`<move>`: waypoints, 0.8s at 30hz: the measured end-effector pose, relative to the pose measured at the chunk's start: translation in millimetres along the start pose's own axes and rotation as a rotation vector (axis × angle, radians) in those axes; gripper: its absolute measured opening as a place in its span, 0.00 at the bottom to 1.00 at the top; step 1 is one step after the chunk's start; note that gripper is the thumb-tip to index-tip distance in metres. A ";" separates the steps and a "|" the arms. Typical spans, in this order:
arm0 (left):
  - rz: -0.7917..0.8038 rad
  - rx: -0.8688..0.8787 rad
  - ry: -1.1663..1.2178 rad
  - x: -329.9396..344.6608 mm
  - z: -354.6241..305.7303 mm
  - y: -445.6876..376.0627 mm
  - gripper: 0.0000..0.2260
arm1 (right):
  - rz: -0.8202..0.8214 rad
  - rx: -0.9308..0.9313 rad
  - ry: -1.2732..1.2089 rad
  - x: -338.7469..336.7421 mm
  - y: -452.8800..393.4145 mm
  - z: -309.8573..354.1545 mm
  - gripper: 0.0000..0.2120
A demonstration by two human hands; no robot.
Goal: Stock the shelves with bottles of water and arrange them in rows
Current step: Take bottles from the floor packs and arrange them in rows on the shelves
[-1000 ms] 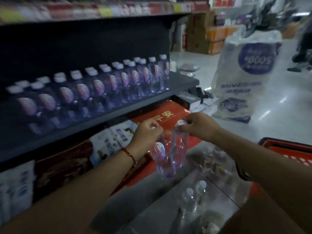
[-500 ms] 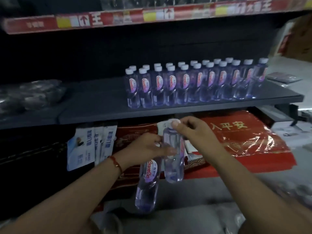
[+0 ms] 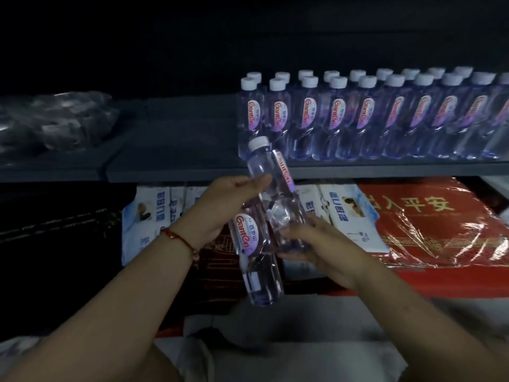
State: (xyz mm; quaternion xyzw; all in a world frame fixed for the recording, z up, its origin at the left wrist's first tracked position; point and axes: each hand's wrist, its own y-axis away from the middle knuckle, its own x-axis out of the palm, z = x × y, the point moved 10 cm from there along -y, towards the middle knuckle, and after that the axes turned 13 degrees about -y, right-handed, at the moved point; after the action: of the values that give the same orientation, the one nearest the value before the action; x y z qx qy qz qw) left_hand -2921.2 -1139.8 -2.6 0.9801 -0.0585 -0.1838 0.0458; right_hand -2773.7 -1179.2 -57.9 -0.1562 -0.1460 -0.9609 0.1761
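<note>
Two bottles sit in my hands on the head view. My left hand (image 3: 223, 213) has its grip curled round the lower bottle (image 3: 254, 260), label facing me, hanging upright below the shelf (image 3: 176, 161). My right hand (image 3: 316, 244) cups the base of the tilted bottle (image 3: 272, 188), fingers wrapped under it, its white cap leaning up-left over the shelf edge. Behind, the stocked bottles (image 3: 366, 117) stand in two rows across the shelf's right part. Red packaging (image 3: 429, 221) lies underneath, right.
</note>
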 end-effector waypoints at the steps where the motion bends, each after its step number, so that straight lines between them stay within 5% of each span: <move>1: -0.034 -0.004 0.020 -7.4 1.5 -3.4 0.19 | -0.001 0.013 -0.065 1.5 -3.4 -4.0 0.12; 9: -0.290 -0.189 0.432 -73.9 47.8 -16.1 0.35 | 0.004 0.218 -0.506 18.1 -6.3 -34.1 0.20; 16: -0.356 -0.177 0.488 -68.2 52.4 -10.1 0.30 | 0.084 0.251 -0.686 42.2 4.7 -40.2 0.38; 20: -0.338 -0.107 0.475 -43.5 29.7 -0.3 0.22 | 0.085 0.243 -0.675 43.4 11.7 -41.3 0.44; 24: -0.159 -0.056 0.509 -8.3 17.9 9.0 0.25 | 0.096 0.168 -0.657 36.3 16.5 -24.4 0.44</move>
State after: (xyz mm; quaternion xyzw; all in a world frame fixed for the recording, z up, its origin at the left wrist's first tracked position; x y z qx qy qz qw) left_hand -2936.3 -1148.8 -15.2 0.9947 0.0374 0.0641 0.0714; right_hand -2805.7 -1212.8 -63.6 -0.4490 -0.2660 -0.8345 0.1769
